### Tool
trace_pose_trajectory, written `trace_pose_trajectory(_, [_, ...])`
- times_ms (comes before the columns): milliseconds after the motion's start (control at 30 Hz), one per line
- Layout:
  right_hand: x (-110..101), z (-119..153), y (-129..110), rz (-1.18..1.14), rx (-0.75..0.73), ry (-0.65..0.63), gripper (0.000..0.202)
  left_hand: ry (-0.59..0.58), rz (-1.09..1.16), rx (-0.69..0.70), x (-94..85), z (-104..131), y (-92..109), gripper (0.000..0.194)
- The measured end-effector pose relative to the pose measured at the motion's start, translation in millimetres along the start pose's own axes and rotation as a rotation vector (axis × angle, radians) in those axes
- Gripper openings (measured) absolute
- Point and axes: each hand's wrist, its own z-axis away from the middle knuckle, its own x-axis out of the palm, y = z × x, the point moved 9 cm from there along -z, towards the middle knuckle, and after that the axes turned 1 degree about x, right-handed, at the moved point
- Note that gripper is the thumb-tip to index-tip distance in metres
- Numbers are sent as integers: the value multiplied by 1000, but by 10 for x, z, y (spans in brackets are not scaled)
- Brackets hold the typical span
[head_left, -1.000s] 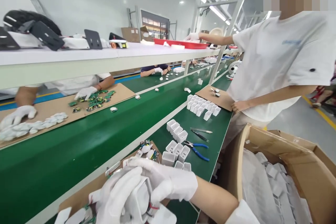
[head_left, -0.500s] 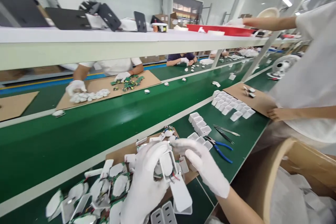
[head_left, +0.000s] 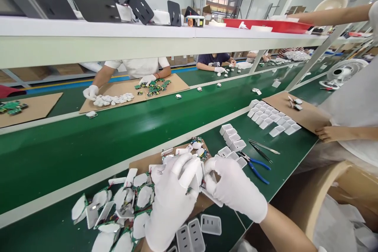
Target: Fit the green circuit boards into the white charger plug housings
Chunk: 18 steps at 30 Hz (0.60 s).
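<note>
Far left we've got wired parts (head_left: 144, 197) heaped along the near edge of the surface (head_left: 291, 155). Now our left hand (head_left: 177, 193), its grip wrapped round a white case (head_left: 198, 177), up over the cardboard (head_left: 147, 161). Looks light and stiff, probably slick under gloves; we'd take it by the side walls, squeezing gently. Our right hand (head_left: 233, 187) curls at its right side, pinching or not, we can't tell.
</note>
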Motion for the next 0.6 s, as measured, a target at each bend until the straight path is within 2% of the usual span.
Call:
trace_pose_trajectory(133, [-47,-4,-44,-102,-46,82,16,-43,23,7,31,-9,6,44])
trace_pose_trajectory(233, [-125,-33,10,-236,3,108,17,-61,64,-13,57,4,-9,47])
trace_pose_trajectory(300, [-151,-57,85,-398,55,86,15,-85,174,-32,95,26,-29,52])
trace_pose_trajectory(367, [-102,-74,124,-643,68,-1,9,-120,332,-51,148,56,-49,57])
trace_pose_trajectory(433, [8,-64,87,-885,35,-142,35,-149,444,-68,191,84,-67,59])
trace_pose_trajectory(500, [131,-30,54,-991,19,-248,63,-164,473,-81,215,102,-82,57])
trace_pose_trajectory(600, [256,-5,94,-956,67,-247,79,-151,464,-76,208,97,-80,53])
